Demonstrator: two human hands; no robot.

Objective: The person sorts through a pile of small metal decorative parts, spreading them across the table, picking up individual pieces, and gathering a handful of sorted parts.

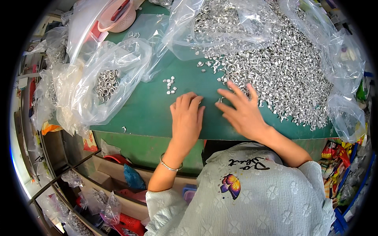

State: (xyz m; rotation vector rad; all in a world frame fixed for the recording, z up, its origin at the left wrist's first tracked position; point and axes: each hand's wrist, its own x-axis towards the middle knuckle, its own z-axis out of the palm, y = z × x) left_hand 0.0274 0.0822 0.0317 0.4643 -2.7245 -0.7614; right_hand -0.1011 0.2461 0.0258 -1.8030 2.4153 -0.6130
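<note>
My left hand rests at the table's near side with its fingers curled and the thumb close to the forefinger. A small silvery glint shows at those fingertips, too small to name. My right hand has its fingers spread, the upper fingertips at the edge of a large heap of small curved silver metal pieces. A tiny bit of metal shows by its lower fingertips; I cannot tell whether they touch it. Just beyond my left hand lies a small group of loose metal pieces on the green tabletop.
A clear plastic bag with metal rings lies at left. More clear plastic drapes over the heap's far side. A pink basket stands far left. Below the table edge is an open drawer with a blue bag.
</note>
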